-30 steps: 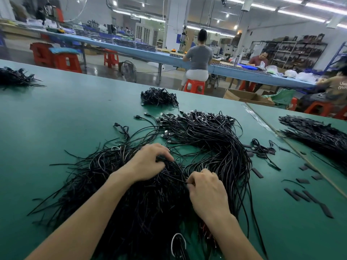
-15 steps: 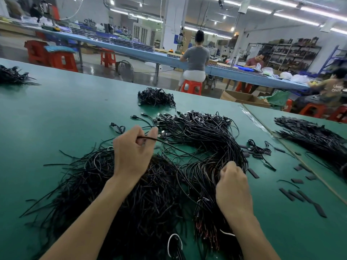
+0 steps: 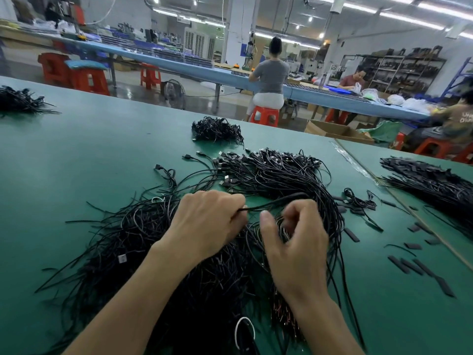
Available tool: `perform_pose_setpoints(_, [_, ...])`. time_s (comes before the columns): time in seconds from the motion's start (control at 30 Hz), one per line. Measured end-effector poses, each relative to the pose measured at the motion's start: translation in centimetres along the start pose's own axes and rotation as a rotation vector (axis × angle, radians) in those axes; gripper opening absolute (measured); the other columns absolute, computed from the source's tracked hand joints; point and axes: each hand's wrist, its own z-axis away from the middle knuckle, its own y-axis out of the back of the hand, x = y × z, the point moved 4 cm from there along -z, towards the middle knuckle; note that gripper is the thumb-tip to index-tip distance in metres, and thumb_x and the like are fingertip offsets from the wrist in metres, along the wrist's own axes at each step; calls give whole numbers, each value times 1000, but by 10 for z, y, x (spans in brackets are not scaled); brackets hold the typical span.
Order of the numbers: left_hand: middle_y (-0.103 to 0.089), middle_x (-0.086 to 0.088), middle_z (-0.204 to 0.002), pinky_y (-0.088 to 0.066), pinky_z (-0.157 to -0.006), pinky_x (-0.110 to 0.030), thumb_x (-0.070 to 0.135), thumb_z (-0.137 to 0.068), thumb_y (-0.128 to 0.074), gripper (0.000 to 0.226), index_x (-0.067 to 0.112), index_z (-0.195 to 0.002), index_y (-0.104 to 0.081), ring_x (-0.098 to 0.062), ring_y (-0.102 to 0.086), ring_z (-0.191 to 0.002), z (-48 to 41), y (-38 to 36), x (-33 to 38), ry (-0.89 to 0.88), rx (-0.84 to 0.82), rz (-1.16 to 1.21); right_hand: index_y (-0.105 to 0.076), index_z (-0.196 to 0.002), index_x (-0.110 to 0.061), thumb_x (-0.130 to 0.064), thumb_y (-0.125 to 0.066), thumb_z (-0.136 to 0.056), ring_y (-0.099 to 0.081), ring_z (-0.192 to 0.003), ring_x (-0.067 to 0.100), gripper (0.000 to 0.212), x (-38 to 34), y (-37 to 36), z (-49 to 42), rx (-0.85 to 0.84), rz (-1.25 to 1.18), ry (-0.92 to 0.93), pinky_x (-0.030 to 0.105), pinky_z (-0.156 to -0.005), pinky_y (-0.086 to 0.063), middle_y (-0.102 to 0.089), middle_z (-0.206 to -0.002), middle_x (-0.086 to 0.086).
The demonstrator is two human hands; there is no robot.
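- The left hand [image 3: 204, 224] hangs over the middle of the table [image 3: 76, 155], knuckles up, fingers curled tight, and pinches the end of one black cable [image 3: 276, 201].
- From that pinch the cable runs up and to the right, raised above the pile [image 3: 143, 239], and passes just over the right hand [image 3: 297, 242].
- The right hand sits just beside the left, thumb stretched towards it and fingers curled in. It is blurred, so I cannot tell whether it holds anything.
- The pile of loose black cables spreads under both hands and forearms, and its plugs [image 3: 268, 165] lie at the far end.
- A small bundle [image 3: 217, 129] lies beyond the pile, apart from it.
- Short black strips [image 3: 412, 265] are scattered to the right, near another heap [image 3: 435, 183].
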Motion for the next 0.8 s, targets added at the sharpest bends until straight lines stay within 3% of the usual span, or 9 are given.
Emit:
perform_pose_setpoints(0.1, [-42,8,-58,-30,-53,-31,44,-90,-29,33,24,-65,-33,-23,-52,-56,2,-6,0,30,-61,-80,-47,-80,-25,-36,-54,-92,-41,-76,8,18,-9,1,-1,15,148,138,21,-70,-37,-47,-77,-13])
perform_pose_setpoints(0.17, [-53,5,-63,-27,-53,-31,41,-92,-40,22,27,-84,-56,-25,-58,-60,2,-13,5,0,-110,-100,-57,-100,-25,-39,-50,-94,-47,-95,10,17,-12,-8,3,-135,223,166,28,-86,-41,-56,-99,-11])
perform_pose_setpoints(0.23, [-46,7,-61,-23,-49,-29,39,-90,-51,16,30,-100,-61,-18,-46,-51,4,-16,8,-34,-160,-76,-56,-117,-29,-44,-41,-97,-46,-117,12,29,-11,-15,7,-250,260,152,36,-107,-34,-55,-117,-13])
perform_pose_setpoints(0.33, [-33,11,-57,-17,-46,-24,35,-86,-54,10,26,-86,-56,-16,-36,-49,4,-18,4,-38,-200,-27,-52,-121,-35,-46,-34,-99,-45,-122,7,30,-6,-18,6,-308,281,139,40,-119,-14,-59,-115,-20])
perform_pose_setpoints(0.4, [-38,11,-59,-23,-47,-26,35,-87,-54,16,26,-77,-46,-19,-42,-54,4,-18,3,-16,-182,1,-54,-118,-34,-44,-33,-102,-51,-109,5,28,0,-20,3,-325,282,117,36,-118,-19,-63,-103,-19])
perform_pose_setpoints(0.47, [-45,12,-61,-35,-52,-29,41,-91,-55,31,24,-71,-38,-17,-47,-55,3,-16,-2,54,-144,-14,-62,-106,-29,-43,-35,-103,-52,-92,9,31,8,-17,-2,-262,295,76,35,-101,-36,-61,-91,-15])
perform_pose_setpoints(0.57, [-45,13,-54,-37,-47,-23,46,-94,-56,43,26,-62,-35,-3,-46,-48,4,-7,-17,214,-43,-45,-69,-97,-23,-42,-40,-101,-44,-82,9,35,29,-7,-10,-175,392,-53,29,-78,-33,-51,-83,-15])
perform_pose_setpoints(0.63, [-43,14,-50,-24,-46,-19,49,-92,-58,45,27,-60,-36,2,-39,-46,6,-2,-23,272,8,-54,-68,-97,-21,-40,-41,-103,-46,-81,11,33,45,-6,-12,-236,497,-143,30,-76,-36,-49,-82,-13])
perform_pose_setpoints(0.8, [-49,11,-56,-33,-52,-28,54,-92,-55,48,23,-59,-41,-5,-46,-51,10,-14,-17,214,-189,-1,-64,-93,-23,-39,-45,-104,-64,-79,15,27,58,-21,-1,-546,486,-234,36,-82,-50,-64,-80,-10])
